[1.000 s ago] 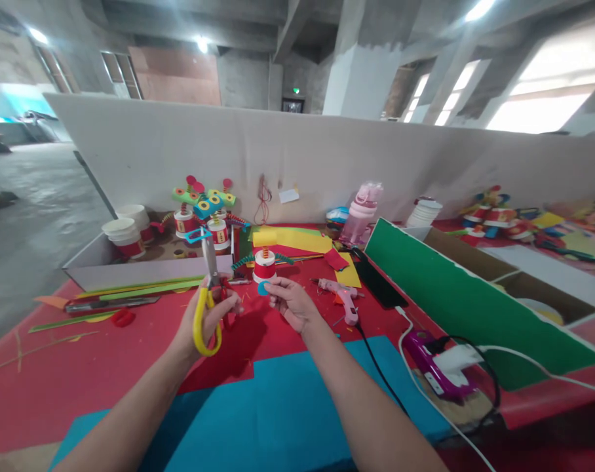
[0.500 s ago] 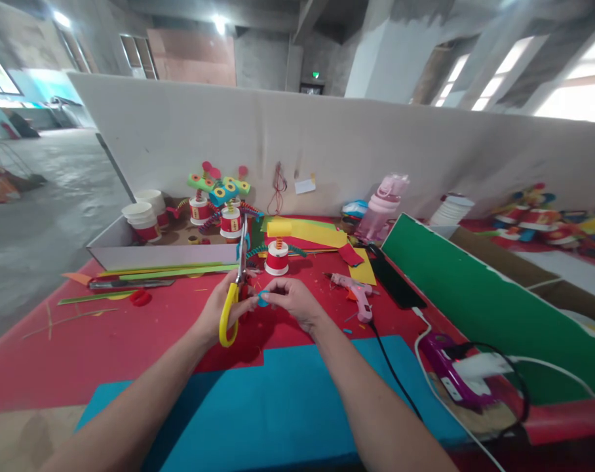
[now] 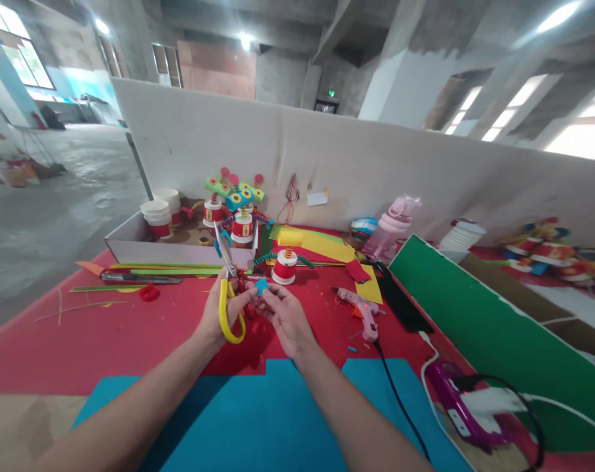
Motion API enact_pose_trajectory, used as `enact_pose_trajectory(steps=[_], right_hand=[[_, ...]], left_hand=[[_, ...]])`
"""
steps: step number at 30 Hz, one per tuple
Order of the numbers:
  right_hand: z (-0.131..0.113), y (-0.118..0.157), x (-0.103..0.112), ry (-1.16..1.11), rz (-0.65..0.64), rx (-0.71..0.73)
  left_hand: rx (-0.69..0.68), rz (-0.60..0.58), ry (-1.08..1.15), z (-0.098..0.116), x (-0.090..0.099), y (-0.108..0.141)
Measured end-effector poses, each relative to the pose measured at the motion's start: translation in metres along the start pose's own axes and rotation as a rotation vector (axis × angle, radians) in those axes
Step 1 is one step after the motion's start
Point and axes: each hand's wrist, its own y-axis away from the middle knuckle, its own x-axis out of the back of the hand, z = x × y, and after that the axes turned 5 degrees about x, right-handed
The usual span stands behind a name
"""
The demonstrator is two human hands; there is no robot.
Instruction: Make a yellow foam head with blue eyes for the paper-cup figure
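Observation:
My left hand is closed on a pair of scissors with yellow handles, whose parted blades point up and away from me. Its fingertips meet a small blue paper piece. From the other side my right hand pinches that same piece between thumb and fingers. Something red shows behind the left fingers, mostly hidden. Just beyond my hands a paper-cup figure stands on the red table, with a yellow roll on a spring and green coiled arms.
A pink glue gun lies to the right, its cord crossing blue sheets. A purple power strip sits near a green board. Back left, a white box holds cups and finished figures. Paper strips lie before it.
The blue paper piece has turned and shows more of its face. The scissors tilt further left, with their blades now visibly apart. The head view has shifted slightly left and upward.

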Motion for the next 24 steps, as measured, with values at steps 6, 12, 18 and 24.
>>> enact_pose_trajectory(steps=[6, 12, 18, 24], right_hand=[[0.000, -0.003, 0.001, -0.005, 0.098, 0.036], [-0.030, -0.014, 0.023, -0.122, 0.254, 0.135], [-0.056, -0.021, 0.042, -0.243, 0.339, 0.307], [-0.065, -0.024, 0.051, -0.289, 0.402, 0.335]], left_hand=[[-0.033, -0.057, -0.164, 0.001, 0.000, 0.004], [-0.289, -0.092, -1.221, 0.021, 0.032, -0.007], [-0.611, -0.337, -1.556, 0.022, 0.050, -0.024], [-0.805, -0.417, -1.773, 0.029, 0.047, -0.023]])
